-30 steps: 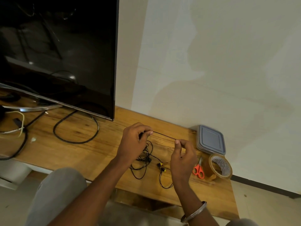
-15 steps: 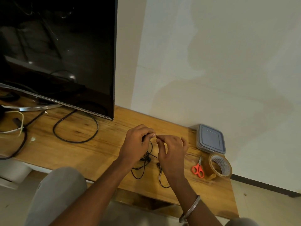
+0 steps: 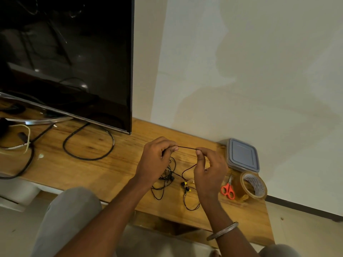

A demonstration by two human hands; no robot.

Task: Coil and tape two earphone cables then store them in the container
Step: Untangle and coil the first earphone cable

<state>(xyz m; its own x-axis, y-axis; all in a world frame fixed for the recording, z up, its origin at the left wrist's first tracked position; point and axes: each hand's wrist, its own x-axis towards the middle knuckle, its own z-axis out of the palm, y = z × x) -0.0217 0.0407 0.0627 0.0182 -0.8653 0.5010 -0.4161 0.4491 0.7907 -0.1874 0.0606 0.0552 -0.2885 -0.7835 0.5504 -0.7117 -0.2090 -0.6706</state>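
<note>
Head view, thin black earphone cable (image 3: 186,148) taut between hands

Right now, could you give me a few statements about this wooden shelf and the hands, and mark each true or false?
1. Both hands, left hand and right hand, pinch a thin black earphone cable stretched between them. True.
2. The grey-lidded plastic container stands open. False: its lid is on.
3. The small orange-handled scissors lie beside the brown tape roll. True.
4. The tape roll is on the person's wrist. False: it rests on the wooden shelf.
</note>
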